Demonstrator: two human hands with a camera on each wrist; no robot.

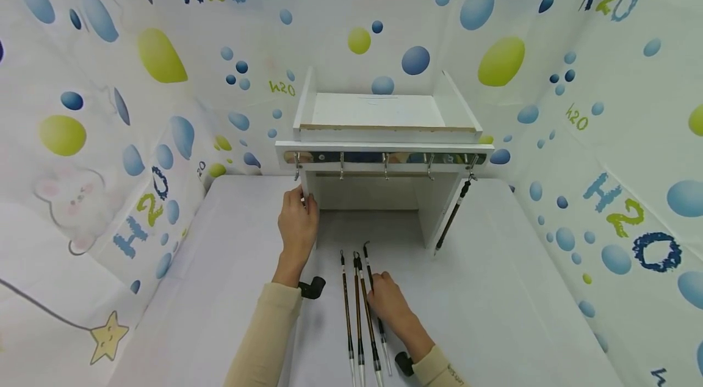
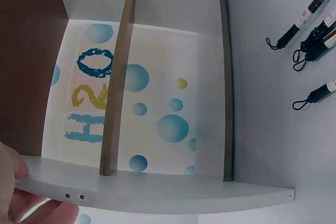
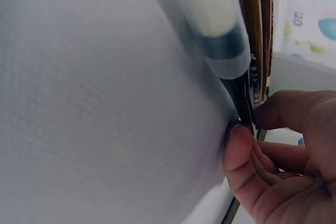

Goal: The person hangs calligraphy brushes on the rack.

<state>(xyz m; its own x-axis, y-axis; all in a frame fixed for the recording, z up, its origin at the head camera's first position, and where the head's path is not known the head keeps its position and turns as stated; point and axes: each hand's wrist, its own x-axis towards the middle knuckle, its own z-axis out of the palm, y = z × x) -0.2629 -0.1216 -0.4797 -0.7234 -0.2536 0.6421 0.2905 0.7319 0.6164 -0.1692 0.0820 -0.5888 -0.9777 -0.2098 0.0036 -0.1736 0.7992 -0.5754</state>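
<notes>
My left hand [image 1: 298,222] grips the left side panel [image 2: 173,188] of a small white shelf by its edge, thumb on one face and fingers on the other. Lower down, my right hand [image 1: 391,304] pinches a dark-handled calligraphy brush [image 3: 240,93] between thumb and fingers. The brush lies along the white surface, loop end towards the shelf and clear-capped tip towards me. Just left of it lie three brown-handled brushes [image 1: 346,301], roughly parallel. Another brush [image 1: 454,213] hangs by its loop from the rightmost hook of the shelf's metal rail [image 1: 362,157].
Several hooks [image 1: 386,167] on the rail's left and middle carry nothing. Above the rail sits an open white tray-like top [image 1: 379,109]. A curtain [image 1: 549,69] printed with bubbles surrounds the white table [image 1: 511,289] at the back and sides.
</notes>
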